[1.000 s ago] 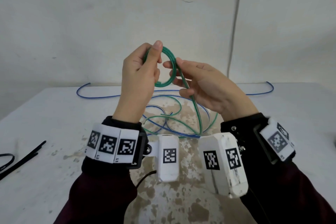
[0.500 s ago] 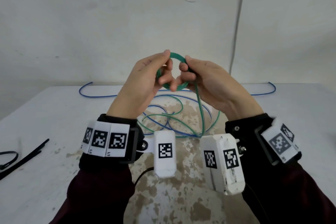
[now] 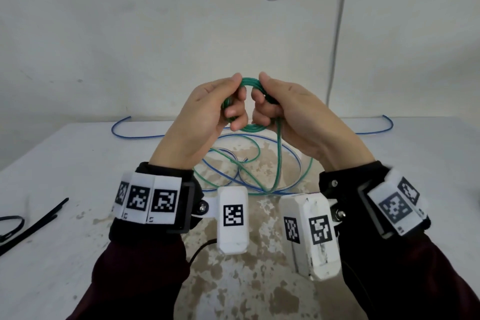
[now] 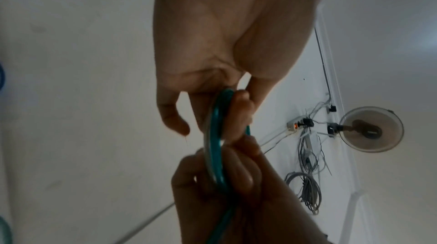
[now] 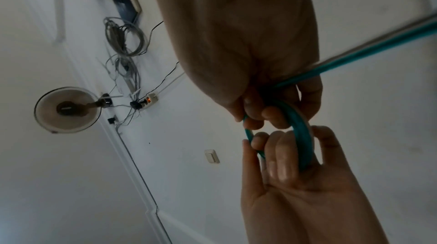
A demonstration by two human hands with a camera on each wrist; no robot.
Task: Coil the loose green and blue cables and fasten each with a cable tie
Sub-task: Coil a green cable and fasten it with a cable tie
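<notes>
Fingers (image 3: 235, 109) of both hands are clenched around the thin, springy green plastic-sheathed cable (image 3: 250, 82) coil, best pinched at 3 and 9 o'clock.

No readable text, brand or number
Only black-and-white square code markers stand on the white wrist bands (image 3: 148, 201) and the white camera housings (image 3: 233, 218); tiny marks under the band markers are too small to read

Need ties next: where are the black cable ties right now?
Head view, far left: the black cable ties lie on the white table, well left of the left hand and apart from the cables.
</notes>
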